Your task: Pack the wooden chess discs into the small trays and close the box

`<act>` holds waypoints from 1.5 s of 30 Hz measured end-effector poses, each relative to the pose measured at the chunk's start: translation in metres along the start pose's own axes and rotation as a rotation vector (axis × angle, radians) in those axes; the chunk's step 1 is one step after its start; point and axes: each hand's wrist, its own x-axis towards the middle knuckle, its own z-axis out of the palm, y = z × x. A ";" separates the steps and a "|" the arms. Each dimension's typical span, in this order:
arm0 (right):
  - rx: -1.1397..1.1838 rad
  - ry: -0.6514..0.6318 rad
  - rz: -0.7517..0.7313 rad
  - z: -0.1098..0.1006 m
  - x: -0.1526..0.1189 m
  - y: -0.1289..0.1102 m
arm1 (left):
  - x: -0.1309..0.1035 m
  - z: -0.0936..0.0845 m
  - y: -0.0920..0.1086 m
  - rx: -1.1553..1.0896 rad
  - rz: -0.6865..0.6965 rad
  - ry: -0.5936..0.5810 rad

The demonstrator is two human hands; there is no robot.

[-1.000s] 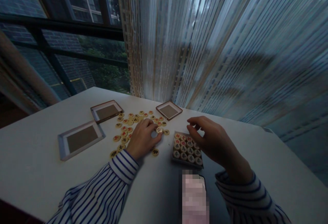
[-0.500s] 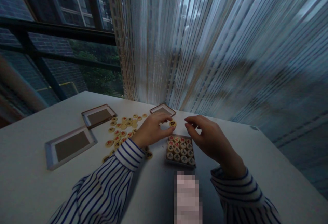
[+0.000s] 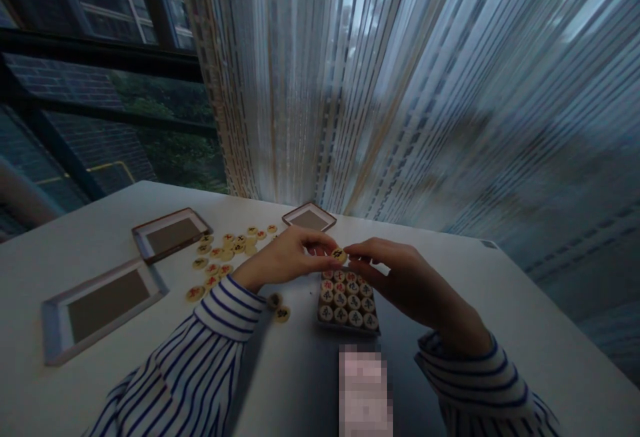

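Between the thumb and fingers of my left hand (image 3: pixel 293 255) is a round wooden piece (image 3: pixel 339 255) with a dark character. The fingertips of my right hand (image 3: pixel 395 270) meet the right edge of the same piece, thumb and forefinger close together. Just below both hands sits a small box (image 3: pixel 349 325) packed with rows of round pieces bearing red and black characters; its far row is partly hidden by my hands. Loose pieces (image 3: pixel 212 269) are scattered left of my left forearm, and one dark-marked piece (image 3: pixel 282 314) lies left of the box.
Two shallow open trays, one nearer (image 3: pixel 113 267) and one farther (image 3: pixel 196 213), rest on the white table (image 3: pixel 200 384) at left. A smaller tray (image 3: pixel 327 210) is at the back edge. Beyond hangs a string curtain (image 3: pixel 300 90). A pixelated patch covers the bottom centre.
My right hand has moved left and its fingertips now meet the piece in my left hand. The view has shifted, so the trays appear farther left.
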 end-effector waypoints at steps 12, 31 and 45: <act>0.027 0.066 0.022 0.004 0.002 0.006 | 0.006 0.008 -0.009 -0.326 -0.085 -0.007; 0.027 0.066 0.038 0.006 0.002 0.003 | 0.005 0.004 -0.013 -0.359 -0.137 -0.048; -0.065 0.055 0.021 0.008 0.002 0.005 | 0.006 0.002 -0.016 -0.278 -0.100 0.000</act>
